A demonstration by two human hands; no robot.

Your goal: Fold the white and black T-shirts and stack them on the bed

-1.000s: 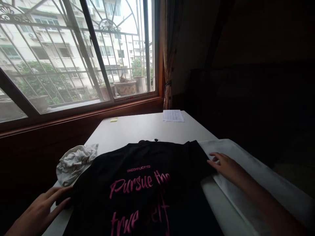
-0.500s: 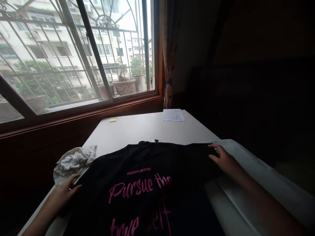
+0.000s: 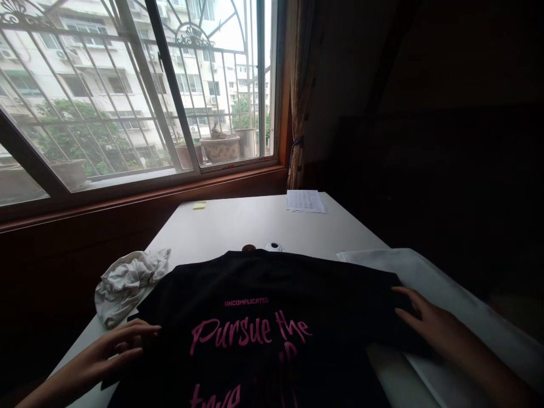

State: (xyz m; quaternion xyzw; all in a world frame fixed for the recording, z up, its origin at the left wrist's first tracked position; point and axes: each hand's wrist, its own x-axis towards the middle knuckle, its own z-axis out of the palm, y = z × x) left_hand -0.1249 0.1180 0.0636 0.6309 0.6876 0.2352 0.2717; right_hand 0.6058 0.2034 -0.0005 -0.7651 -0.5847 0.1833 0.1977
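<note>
A black T-shirt (image 3: 255, 277) with pink lettering lies spread across the near part of the white table (image 3: 238, 221). At its left sleeve is my left hand (image 3: 121, 348), the fingers stretched over the dark cloth and the thumb apart below them. My right hand (image 3: 429, 320) rests at the hem of the right sleeve, index finger and thumb apart on the fabric. The lower part of the shirt runs out of view. Some of the lettering is hidden in a dark fold.
A crumpled white cloth (image 3: 127, 283) lies at the left table edge. Pale sheeting (image 3: 450, 300) covers the right side. Beyond the collar are a small white round object (image 3: 274, 247) and a brown one (image 3: 249, 248). Papers (image 3: 306, 201) and yellow notes (image 3: 199, 205) lie farther back.
My right hand has moved right and nearer, and the right sleeve now reaches farther out. My left hand has shifted right and slightly down onto the sleeve. More lettering shows.
</note>
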